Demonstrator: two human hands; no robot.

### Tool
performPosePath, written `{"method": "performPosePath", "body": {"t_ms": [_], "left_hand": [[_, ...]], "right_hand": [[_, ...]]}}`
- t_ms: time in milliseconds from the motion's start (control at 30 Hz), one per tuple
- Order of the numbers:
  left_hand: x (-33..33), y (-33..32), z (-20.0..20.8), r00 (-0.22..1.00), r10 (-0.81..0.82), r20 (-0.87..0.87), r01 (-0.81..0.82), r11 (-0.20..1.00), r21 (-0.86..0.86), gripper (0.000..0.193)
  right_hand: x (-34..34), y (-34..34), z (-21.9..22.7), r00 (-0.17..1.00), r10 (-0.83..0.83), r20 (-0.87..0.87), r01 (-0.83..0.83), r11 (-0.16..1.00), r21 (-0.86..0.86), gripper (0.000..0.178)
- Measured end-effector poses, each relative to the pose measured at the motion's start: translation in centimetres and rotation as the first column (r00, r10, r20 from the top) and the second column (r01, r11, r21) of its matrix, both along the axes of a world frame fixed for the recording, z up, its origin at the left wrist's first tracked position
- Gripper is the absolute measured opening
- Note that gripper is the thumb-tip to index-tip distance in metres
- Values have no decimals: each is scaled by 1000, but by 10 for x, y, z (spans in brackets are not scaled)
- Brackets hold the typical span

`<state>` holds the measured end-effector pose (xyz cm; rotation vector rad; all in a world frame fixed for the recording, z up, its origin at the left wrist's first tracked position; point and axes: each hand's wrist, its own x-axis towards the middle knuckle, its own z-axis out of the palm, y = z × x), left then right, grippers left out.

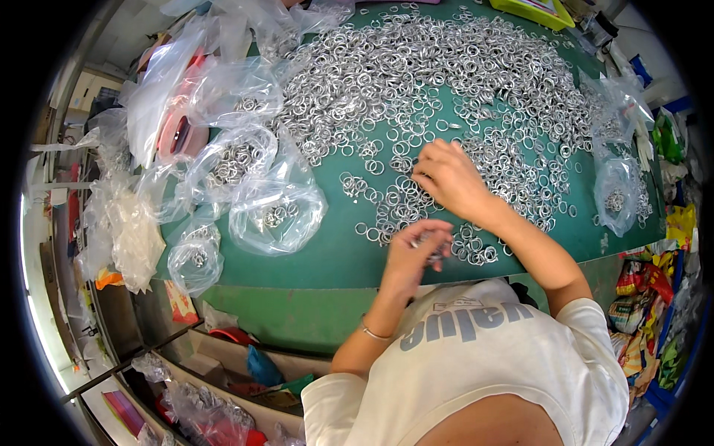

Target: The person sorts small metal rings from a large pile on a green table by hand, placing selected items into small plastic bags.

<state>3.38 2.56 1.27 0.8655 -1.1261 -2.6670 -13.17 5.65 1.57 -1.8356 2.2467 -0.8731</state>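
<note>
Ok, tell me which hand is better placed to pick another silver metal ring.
Likely the right hand: it is over the loose silver metal rings, while the left hand holds several.

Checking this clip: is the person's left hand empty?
No, silver rings show in the curled left hand, near the front edge of the green table.

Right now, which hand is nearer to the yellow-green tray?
Right. The right hand is over the rings, toward the tray; the left hand is farther back, near the table edge.
</note>
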Motion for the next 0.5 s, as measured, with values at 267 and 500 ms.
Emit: {"method": "performPosePath", "body": {"t_ms": [267,500], "left_hand": [[18,-56,-11,958,282,47,-46,312,-949,16],[-2,-63,4,895,353,272,266,66,-962,16]], "right_hand": [[11,-6,-10,991,-45,-122,50,998,34,15],[2,-2,9,918,-13,396,-5,999,44,15]]}}
